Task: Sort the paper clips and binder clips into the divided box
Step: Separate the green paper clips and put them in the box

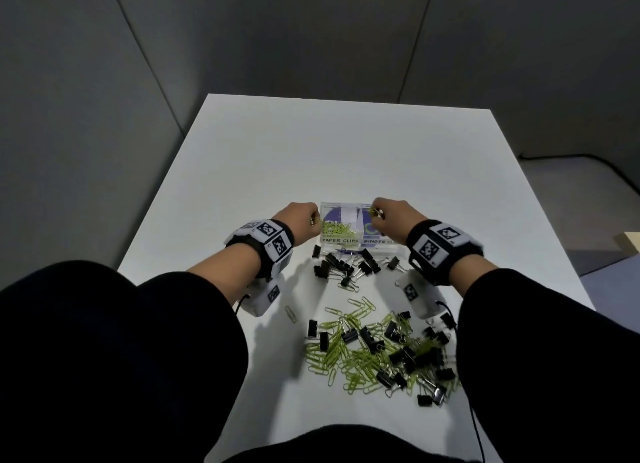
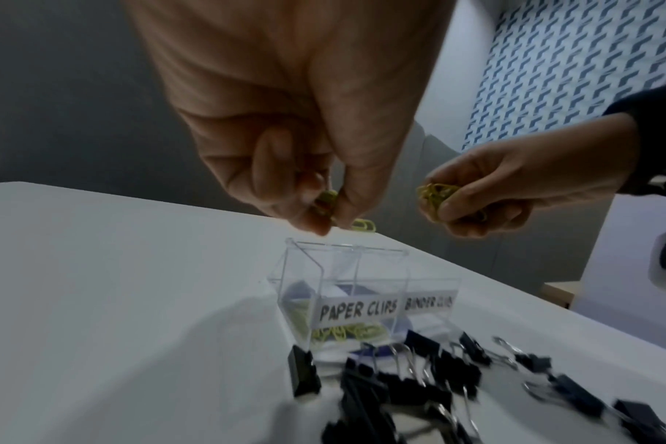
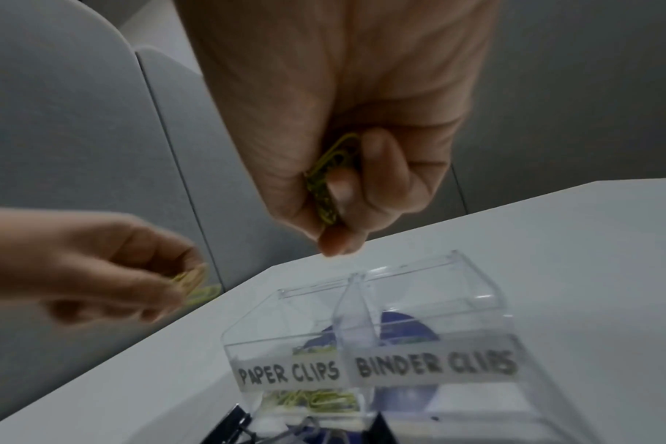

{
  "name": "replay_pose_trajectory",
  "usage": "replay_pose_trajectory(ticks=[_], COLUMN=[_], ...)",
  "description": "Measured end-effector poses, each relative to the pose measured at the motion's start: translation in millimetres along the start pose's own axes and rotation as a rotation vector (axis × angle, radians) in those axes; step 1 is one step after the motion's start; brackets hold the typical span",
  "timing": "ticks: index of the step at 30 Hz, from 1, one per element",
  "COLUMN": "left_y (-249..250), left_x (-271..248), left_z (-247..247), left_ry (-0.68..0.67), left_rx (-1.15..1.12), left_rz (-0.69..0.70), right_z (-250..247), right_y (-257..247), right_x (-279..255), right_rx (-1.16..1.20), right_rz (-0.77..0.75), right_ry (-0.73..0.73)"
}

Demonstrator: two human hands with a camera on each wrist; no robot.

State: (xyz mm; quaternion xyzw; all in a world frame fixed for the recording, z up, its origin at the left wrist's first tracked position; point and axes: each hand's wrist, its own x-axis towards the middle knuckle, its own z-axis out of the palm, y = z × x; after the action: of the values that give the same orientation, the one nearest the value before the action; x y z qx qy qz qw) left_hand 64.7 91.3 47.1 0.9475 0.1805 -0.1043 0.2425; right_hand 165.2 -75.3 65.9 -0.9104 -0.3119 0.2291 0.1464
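A clear divided box (image 1: 360, 241) (image 2: 430, 282) (image 3: 476, 303) stands mid-table, labelled PAPER CLIPS on the left and BINDER CLIPS on the right. Green paper clips (image 1: 337, 230) (image 2: 346, 332) (image 3: 316, 401) lie in its left compartment. My left hand (image 1: 304, 220) (image 2: 324, 210) hovers over the box's left edge and pinches a few green paper clips (image 2: 361, 224). My right hand (image 1: 384, 217) (image 3: 335, 210) hovers above the right compartment and grips a bunch of green paper clips (image 3: 327, 177) (image 2: 436, 192).
Black binder clips (image 1: 346, 265) (image 2: 419, 381) lie just in front of the box. A mixed heap of green paper clips and black binder clips (image 1: 381, 352) covers the near part of the white table (image 1: 311, 158). One loose paper clip (image 1: 291, 313) lies to its left.
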Motion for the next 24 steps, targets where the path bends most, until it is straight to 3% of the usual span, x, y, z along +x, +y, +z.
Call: replay_pose_trajectory(ticks=[8, 12, 18, 24], left_y=[1, 0, 8, 9], left_x=[39, 48, 55, 45], left_z=[11, 18, 22, 23], left_ry=[0.074, 0.072, 0.013, -0.047], left_rx=[-0.055, -0.063, -0.088, -0.052], left_rz=[-0.061, -0.034, 0.102, 0.180], right_z=[22, 28, 16, 13], right_y=[-29, -27, -16, 14], right_x=[51, 59, 43, 7], right_rx=[-0.180, -0.104, -0.067, -0.091], right_rz=[-0.007, -0.046, -0.094, -0.069], right_ry=[-0.021, -0.059, 0.045, 0.032])
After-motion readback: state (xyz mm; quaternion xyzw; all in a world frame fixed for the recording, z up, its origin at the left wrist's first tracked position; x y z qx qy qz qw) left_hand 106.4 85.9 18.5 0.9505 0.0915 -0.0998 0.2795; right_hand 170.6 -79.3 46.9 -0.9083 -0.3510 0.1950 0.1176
